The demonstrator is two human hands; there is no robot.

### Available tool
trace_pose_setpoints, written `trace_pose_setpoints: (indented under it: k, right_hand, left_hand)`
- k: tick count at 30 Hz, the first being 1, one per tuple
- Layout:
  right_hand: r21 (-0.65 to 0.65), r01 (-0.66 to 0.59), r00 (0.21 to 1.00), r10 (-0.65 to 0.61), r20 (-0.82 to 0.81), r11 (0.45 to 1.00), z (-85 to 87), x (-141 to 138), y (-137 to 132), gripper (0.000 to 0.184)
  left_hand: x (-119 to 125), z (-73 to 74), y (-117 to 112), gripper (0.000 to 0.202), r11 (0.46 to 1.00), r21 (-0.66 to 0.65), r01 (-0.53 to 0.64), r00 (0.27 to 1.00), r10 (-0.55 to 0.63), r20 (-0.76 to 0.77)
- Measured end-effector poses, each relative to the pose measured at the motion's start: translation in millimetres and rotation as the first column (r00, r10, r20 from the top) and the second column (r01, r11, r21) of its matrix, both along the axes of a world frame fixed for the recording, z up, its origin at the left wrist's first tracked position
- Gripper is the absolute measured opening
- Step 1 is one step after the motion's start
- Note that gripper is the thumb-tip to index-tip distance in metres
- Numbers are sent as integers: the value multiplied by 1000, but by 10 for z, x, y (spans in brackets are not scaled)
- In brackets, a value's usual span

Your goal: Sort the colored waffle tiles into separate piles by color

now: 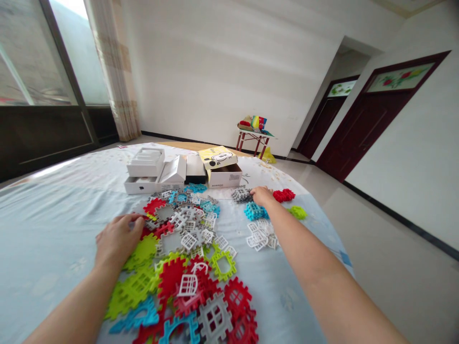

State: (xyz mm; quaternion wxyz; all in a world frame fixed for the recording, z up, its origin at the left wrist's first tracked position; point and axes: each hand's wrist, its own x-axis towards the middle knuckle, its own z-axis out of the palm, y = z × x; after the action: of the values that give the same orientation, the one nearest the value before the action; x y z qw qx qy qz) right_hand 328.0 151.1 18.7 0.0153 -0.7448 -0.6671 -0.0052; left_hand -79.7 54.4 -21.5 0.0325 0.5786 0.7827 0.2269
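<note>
Plastic tiles (171, 279) heap under the curled left hand (118, 240), its hold unclear, while the narrowed right hand (261, 195) touches a grey tile stack (241, 194).

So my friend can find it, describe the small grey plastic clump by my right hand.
On the pale blue bedspread, just before the white cardboard box, lies a small clump of grey interlocking plastic pieces. It sits at the right hand's fingertips, apart from the big mixed pile, the only grey among blue, red and green clumps.
</note>
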Motion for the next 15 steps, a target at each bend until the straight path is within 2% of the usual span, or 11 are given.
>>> trace_pose_setpoints:
  k: [15]
  right_hand:
    - [36,-39,999,40,-10,999,-31,-4,-61,38]
  left_hand:
    - [20,41,-21,45,1000,-12,1,1000,-1,6]
